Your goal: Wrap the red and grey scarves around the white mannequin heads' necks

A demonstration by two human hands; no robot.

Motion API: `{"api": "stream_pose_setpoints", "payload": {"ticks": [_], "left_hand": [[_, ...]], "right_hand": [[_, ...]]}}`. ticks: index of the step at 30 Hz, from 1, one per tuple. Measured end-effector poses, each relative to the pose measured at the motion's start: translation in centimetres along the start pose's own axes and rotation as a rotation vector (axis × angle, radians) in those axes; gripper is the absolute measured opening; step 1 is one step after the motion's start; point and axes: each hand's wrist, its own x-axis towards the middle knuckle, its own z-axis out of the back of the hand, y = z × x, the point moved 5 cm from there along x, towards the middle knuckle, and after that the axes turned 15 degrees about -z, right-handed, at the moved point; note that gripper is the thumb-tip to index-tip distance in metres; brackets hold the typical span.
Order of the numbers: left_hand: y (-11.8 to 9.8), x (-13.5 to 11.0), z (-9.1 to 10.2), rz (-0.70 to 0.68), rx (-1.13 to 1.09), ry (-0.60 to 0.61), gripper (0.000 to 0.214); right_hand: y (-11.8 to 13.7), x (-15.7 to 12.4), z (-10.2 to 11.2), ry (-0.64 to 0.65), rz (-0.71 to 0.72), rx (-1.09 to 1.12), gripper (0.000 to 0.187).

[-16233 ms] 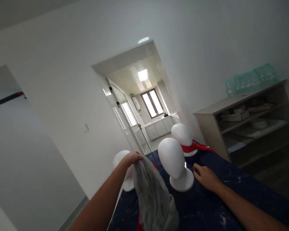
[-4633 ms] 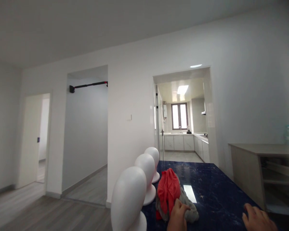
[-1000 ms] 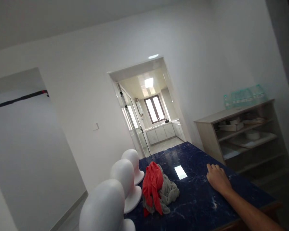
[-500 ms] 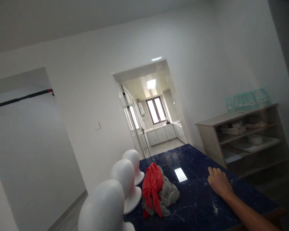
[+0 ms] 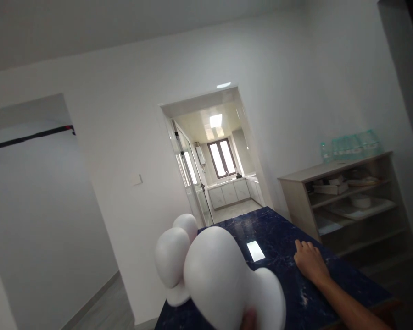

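Dark blue marbled table [image 5: 282, 238]: fills the lower centre, with a light patch reflected on its top.

Nearest white mannequin head [image 5: 220, 279]: lifted and tilted close to the camera, base toward the right, above the table's near end.

Two more white mannequin heads [image 5: 170, 261]: upright in a row behind it, along the table's left edge.

Right hand [image 5: 309, 265]: palm down, flat on the table, fingers stretched out together, well apart from the lifted head.

Left hand [image 5: 249, 318]: only a sliver shows beneath the lifted head (touching its underside); finger state cannot be told.
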Motion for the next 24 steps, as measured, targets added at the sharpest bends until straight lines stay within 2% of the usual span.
{"api": "stream_pose_setpoints", "payload": {"ticks": [2,5,7,8,10,12,14,17,20,22,24], "left_hand": [[0.1,0.8,-4.8,0.028,-0.190,0.080,0.040],[0.0,2.0,-11.7,0.109,-0.682,0.270,0.058],[0.1,3.1,-14.3,0.119,-0.811,0.357,0.067],[0.2,3.8,-14.9,0.095,-0.769,0.381,0.069],[0.7,5.5,-14.8,0.009,-0.622,0.394,0.075],[1.0,7.2,-13.5,-0.095,-0.484,0.383,0.078],[1.4,8.9,-11.3,-0.160,-0.376,0.323,0.075],[1.7,11.1,-7.7,-0.185,-0.273,0.226,0.064],[1.3,12.3,-5.2,-0.197,-0.241,0.195,0.057],[0.9,12.5,-4.5,-0.199,-0.245,0.185,0.058],[0.6,12.2,-4.7,-0.220,-0.242,0.205,0.063]], "right_hand": [[-0.1,0.1,-0.1,0.018,-0.004,0.011,0.031],[-0.1,0.1,-0.3,0.047,-0.009,0.025,0.028],[-0.2,0.2,-0.4,0.046,-0.011,0.023,0.027],[-0.2,0.2,-0.4,0.039,-0.010,0.020,0.027],[-0.1,0.2,-0.4,0.026,-0.011,0.013,0.026],[0.0,0.2,-0.3,0.018,-0.011,0.013,0.026],[0.1,0.2,-0.1,0.011,-0.013,0.016,0.028],[0.2,0.0,0.3,0.007,-0.022,0.014,0.028],[0.2,-0.3,0.8,-0.002,-0.026,0.022,0.026],[0.3,-0.4,1.1,-0.014,-0.022,0.033,0.028],[0.3,-0.4,1.1,-0.013,-0.021,0.031,0.029]]}}
